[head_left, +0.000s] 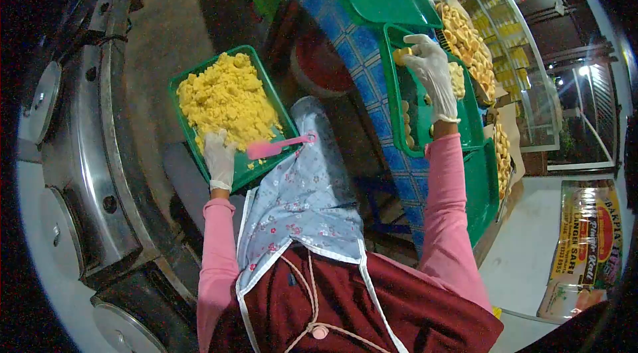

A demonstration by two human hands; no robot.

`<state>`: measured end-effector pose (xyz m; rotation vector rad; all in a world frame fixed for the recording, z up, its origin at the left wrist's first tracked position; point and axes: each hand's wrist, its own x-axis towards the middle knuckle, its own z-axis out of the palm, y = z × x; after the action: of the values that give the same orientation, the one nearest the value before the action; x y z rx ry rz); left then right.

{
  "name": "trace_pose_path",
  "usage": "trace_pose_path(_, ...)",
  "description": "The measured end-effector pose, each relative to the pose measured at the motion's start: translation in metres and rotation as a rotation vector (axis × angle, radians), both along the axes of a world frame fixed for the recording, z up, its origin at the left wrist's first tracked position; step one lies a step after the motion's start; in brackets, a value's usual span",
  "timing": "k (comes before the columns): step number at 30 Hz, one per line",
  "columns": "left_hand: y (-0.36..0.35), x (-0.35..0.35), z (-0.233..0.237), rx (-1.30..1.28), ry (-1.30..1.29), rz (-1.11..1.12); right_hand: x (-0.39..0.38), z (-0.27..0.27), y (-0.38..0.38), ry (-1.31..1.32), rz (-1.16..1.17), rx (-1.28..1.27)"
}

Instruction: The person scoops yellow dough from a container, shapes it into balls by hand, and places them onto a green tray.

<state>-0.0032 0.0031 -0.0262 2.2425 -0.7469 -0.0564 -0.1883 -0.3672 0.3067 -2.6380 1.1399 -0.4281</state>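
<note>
Our left hand (218, 154) touched the yellow crumble (229, 97) by its green tray's (244, 176) near edge, grip unclear to us. Our right hand (428, 74) curled narrowly at a small ball (401, 55), perhaps unheld, beside the other tray's (419, 110) left edge.

I view pink long sleeves (446, 200), translucent gloves (435, 81), white-trimmed floral apron (299, 213), maroon garment (405, 300), knotted cord (319, 325).

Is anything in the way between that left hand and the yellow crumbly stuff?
Nothing visible: the gloved left hand has its fingers against the yellow crumbly stuff. The pink scoop lies to the hand's right, its handle over the green tray's rim, not between them.
</note>
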Motion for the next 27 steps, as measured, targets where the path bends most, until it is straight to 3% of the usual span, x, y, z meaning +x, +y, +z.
trace_pose_path(3,0.001,-0.001,-0.003,-0.052,-0.022,-0.007,0.006,-0.015,-0.009,0.034,0.072,-0.117)
trace_pose_path(6,0.002,-0.001,-0.005,-0.076,-0.006,-0.002,0.002,-0.013,-0.012,0.063,0.073,-0.062)
trace_pose_path(10,0.002,-0.002,0.005,-0.061,0.005,-0.002,-0.007,-0.026,-0.019,-0.088,0.186,0.073)
trace_pose_path(13,0.001,0.000,0.001,-0.092,-0.021,-0.005,0.000,-0.029,-0.022,0.004,0.066,-0.009)
trace_pose_path(16,0.002,-0.002,0.004,-0.080,0.002,0.008,0.006,-0.034,-0.027,-0.107,0.183,-0.214)
trace_pose_path(22,0.000,-0.003,0.011,-0.060,0.081,0.015,0.008,-0.029,-0.020,-0.162,0.071,-0.074)
trace_pose_path(24,-0.001,-0.005,-0.001,-0.121,-0.083,-0.022,0.003,-0.013,-0.018,-0.081,0.103,-0.035)
trace_pose_path(25,0.003,-0.005,-0.006,-0.140,-0.164,-0.029,-0.002,-0.001,-0.007,-0.186,0.157,-0.084)
trace_pose_path(27,0.007,-0.015,0.017,-0.155,0.025,0.007,-0.006,0.027,0.048,-0.419,0.179,-0.047)
